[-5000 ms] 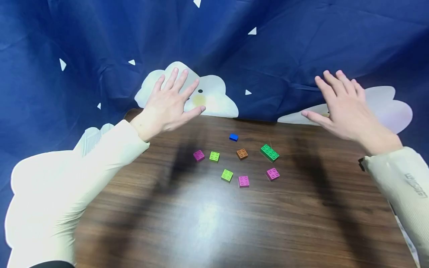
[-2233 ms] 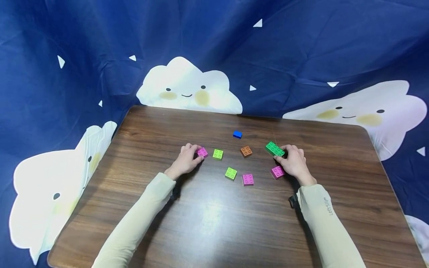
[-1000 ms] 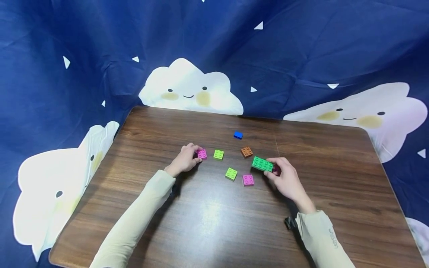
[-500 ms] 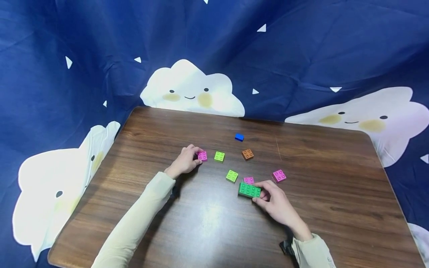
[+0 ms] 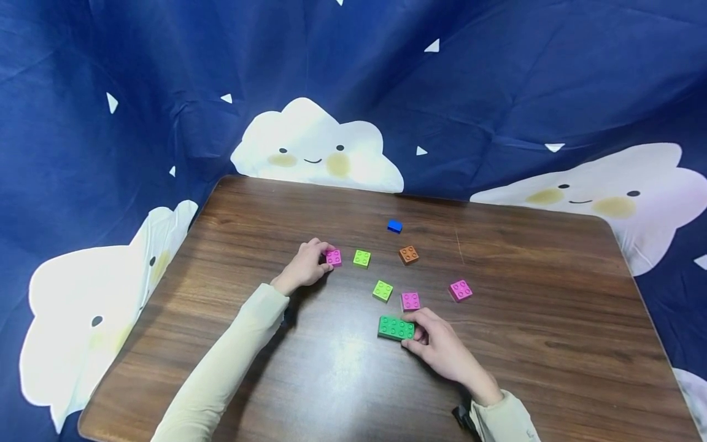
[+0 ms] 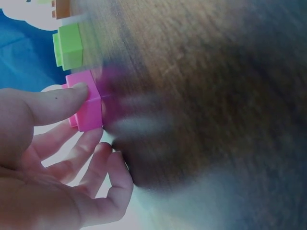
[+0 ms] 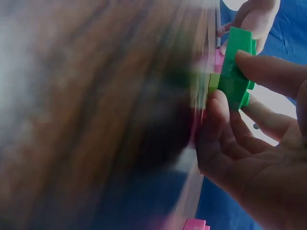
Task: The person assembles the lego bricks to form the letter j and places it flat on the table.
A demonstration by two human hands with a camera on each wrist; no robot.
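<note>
A long green toy brick (image 5: 395,328) is pinched at its right end by my right hand (image 5: 442,347), in front of the other bricks. In the right wrist view the green brick (image 7: 235,67) sits between thumb and fingers, close over the table. At the left my left hand (image 5: 305,265) pinches a small magenta brick (image 5: 334,257), which stands on the table. The left wrist view shows the thumb across the magenta brick's side (image 6: 91,112). Right of it lies a lime brick (image 5: 361,258); another lime brick (image 5: 382,290) and a pink brick (image 5: 410,301) lie just behind the green one.
Farther back on the wooden table (image 5: 552,294) lie a brown brick (image 5: 409,255) and a blue brick (image 5: 394,226). Another magenta brick (image 5: 461,290) lies to the right. A dark blue curtain (image 5: 475,92) with cloud prints hangs behind the table's far edge.
Both hands came down from above the table and took hold of bricks. My right hand has carried the green brick from the back right toward me and leftward. The left hand stays on the magenta brick.
</note>
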